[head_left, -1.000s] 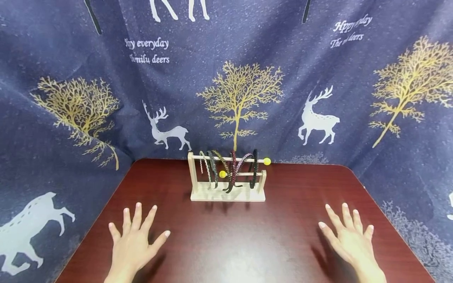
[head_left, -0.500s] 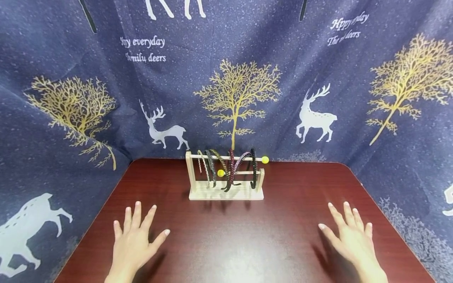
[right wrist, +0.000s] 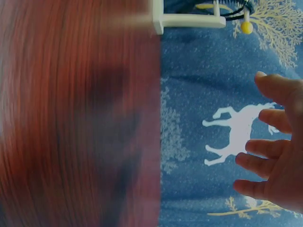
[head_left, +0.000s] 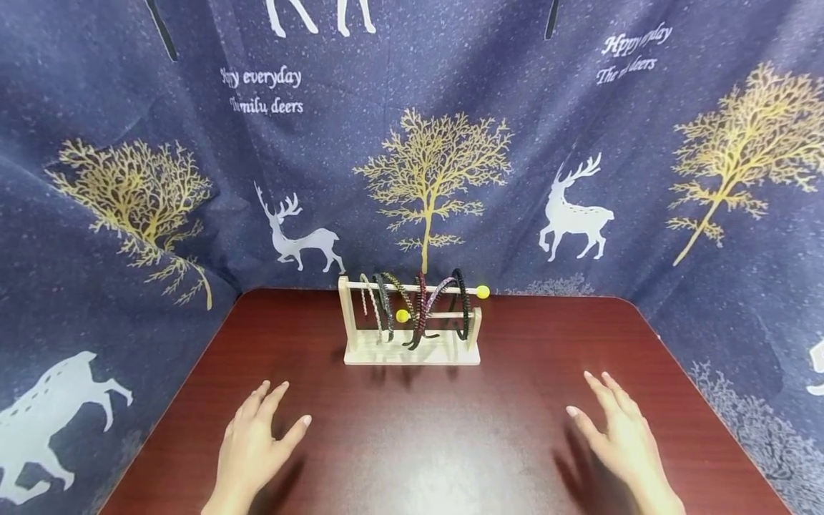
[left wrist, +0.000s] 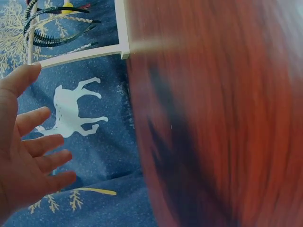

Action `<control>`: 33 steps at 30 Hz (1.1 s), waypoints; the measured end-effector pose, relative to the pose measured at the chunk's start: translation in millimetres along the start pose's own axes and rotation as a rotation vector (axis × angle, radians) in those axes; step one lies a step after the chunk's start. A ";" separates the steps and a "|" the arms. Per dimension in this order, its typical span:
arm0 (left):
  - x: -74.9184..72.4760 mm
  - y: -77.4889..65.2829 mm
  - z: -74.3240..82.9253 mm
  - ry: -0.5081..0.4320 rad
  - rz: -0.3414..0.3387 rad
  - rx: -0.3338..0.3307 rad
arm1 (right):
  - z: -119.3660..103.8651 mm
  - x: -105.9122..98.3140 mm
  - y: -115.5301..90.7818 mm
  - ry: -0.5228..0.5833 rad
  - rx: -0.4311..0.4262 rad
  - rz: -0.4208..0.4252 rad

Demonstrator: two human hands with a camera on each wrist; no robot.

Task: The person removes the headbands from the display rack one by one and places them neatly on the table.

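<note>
A pale wooden rack (head_left: pixel 412 355) with two horizontal rods stands at the back of the table, and several headbands hang on it. From left to right they include a cream braided headband (head_left: pixel 372 307), a grey one, a gold one, a dark red headband (head_left: pixel 421 307), a lavender one and a black headband (head_left: pixel 465 315). My left hand (head_left: pixel 249 447) hovers over the table in front and to the left of the rack, fingers extended, holding nothing. To the right, my right hand (head_left: pixel 623 438) hovers likewise, thumb apart from the fingers. Both hands are well away from the headbands.
The dark red wooden table (head_left: pixel 412 422) reflects light at its front middle. Blue cloth (head_left: pixel 386 86) printed with deer and trees surrounds it at the back and sides. Yellow balls (head_left: pixel 483 292) cap the rod ends.
Both hands have turned, with the fingers now closer together. My right hand has shifted slightly left. The black headband now leans a little on its rod.
</note>
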State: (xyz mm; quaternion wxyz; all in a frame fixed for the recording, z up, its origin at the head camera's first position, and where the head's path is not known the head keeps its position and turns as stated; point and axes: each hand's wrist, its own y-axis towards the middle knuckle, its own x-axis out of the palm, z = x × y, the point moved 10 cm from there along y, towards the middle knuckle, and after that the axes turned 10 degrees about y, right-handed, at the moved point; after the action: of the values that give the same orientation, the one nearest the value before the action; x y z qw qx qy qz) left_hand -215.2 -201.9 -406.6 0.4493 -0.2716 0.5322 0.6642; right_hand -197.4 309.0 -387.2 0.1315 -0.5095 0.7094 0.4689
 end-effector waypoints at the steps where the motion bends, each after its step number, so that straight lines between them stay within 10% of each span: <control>1: 0.9 0.3 -0.8 -0.022 -0.004 -0.016 | -2.6 0.7 0.4 0.023 -0.004 0.012; 8: 14.1 2.7 -4.8 -0.179 -0.084 -0.122 | -20.3 7.0 2.8 0.147 -0.054 0.108; 19: 30.9 10.5 -5.8 -0.319 -0.127 -0.190 | -23.3 30.4 5.8 0.287 0.129 0.129; 33: 54.0 31.7 0.1 -0.377 -0.163 -0.200 | -38.3 56.9 23.1 0.744 0.155 0.107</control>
State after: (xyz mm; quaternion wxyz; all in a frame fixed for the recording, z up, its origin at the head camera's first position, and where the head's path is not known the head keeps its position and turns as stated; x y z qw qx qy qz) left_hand -267.5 -186.2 -437.2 0.5638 -0.2279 0.3466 0.7142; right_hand -231.2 245.2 -392.7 -0.1215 -0.5955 0.7677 0.2032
